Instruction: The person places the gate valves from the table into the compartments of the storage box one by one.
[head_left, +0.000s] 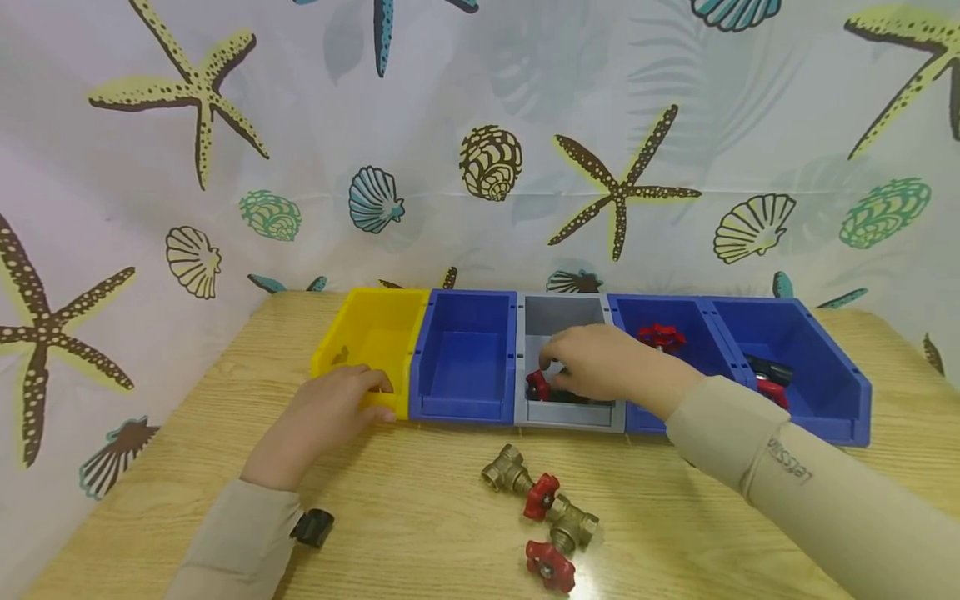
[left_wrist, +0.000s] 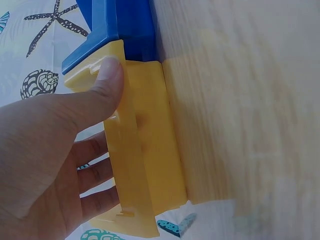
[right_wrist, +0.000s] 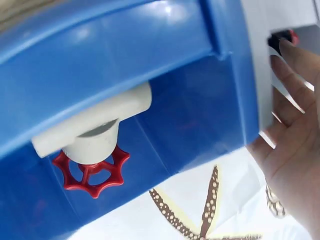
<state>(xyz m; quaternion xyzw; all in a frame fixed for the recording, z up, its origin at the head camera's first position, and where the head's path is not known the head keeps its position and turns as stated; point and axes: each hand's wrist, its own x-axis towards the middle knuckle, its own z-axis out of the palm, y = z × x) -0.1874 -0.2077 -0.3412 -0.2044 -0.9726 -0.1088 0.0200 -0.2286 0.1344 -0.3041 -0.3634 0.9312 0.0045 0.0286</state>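
Note:
My left hand grips the front lip of the yellow bin, the thumb on the outside and the fingers behind the lip, as the left wrist view shows. My right hand reaches into the grey bin. Beneath its fingers lies a black valve with a red handwheel. Those fingers are loosely bent and spread, with their tips at the valve; part of its body is hidden by the hand. Two brass valves with red handwheels lie on the table in front of the bins.
A blue bin stands between the yellow and grey ones. Further right, one blue bin holds a white valve with a red handwheel, and the end blue bin holds a black valve. A patterned curtain hangs behind the wooden table.

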